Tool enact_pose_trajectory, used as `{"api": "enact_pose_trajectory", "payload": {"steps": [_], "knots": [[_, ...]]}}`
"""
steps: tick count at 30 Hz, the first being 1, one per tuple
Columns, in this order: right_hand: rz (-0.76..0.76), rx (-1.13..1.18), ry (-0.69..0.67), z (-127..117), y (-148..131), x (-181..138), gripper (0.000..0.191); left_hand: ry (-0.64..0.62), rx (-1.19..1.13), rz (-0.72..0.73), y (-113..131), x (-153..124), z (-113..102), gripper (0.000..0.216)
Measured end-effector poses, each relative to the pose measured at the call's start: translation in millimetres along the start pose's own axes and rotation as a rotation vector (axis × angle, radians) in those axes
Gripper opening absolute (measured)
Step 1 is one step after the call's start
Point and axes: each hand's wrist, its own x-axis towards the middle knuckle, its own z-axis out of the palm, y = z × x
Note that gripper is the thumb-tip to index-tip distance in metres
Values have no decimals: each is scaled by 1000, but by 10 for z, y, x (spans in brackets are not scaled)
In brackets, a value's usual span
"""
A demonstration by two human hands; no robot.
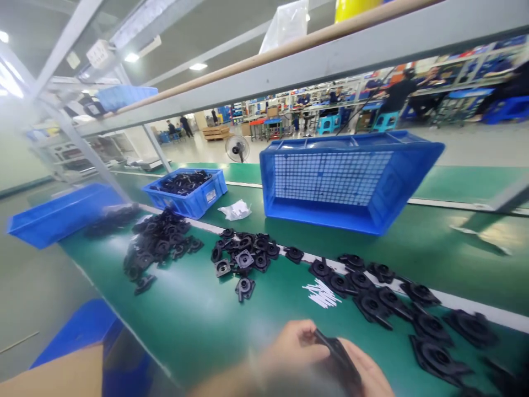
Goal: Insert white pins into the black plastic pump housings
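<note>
At the bottom of the view, a black plastic housing (pixel 342 361) is held between my two hands, tilted and partly blurred. My left hand (pixel 291 347) is closed, thumb and fingers pinching its upper end. Along its right side wrap the fingers of my right hand (pixel 370 369), whose lower part is cut off by the frame edge. Just beyond lies a small heap of thin white strips (pixel 321 293). To the right, several black round housings with side spouts (pixel 372 306) spread along the green table (pixel 198 320). A cluster of similar housings (pixel 243 258) lies further left.
A blue crate (pixel 322 216) rests on its side at the back. Another blue crate (pixel 198 203) holds black parts, beside a plastic bag (pixel 235 210). A larger pile of parts (pixel 159 242) lies left, near a tilted blue bin (pixel 61 215). A shelf rail (pixel 264 82) crosses above.
</note>
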Motion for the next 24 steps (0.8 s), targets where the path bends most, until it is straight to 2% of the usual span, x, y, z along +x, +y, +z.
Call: {"api": "enact_pose_trajectory", "payload": {"steps": [3,6,8,12,15,19,22,24], "knots": [[-185,-276,9,102,13,-78,29,16,35,-50,-21,-31,4,49],[-469,-484,148,189,-34,-175,32,98,131,-94,-34,-87,7,49],[-541,-566,242,206,-96,-211,38,152,201,-113,-27,-95,-3,51],[-550,-704,307,192,-216,-248,32,216,345,-146,6,-67,9,56],[-522,-864,242,215,-255,-286,30,216,396,-157,32,-75,65,59],[-440,-1018,99,231,-251,-322,49,226,435,-178,46,-80,117,63],[-393,-1056,85,224,-235,-318,47,235,429,-195,43,-91,124,64],[-385,-1044,117,227,-218,-295,46,292,424,-215,51,-116,152,64]]}}
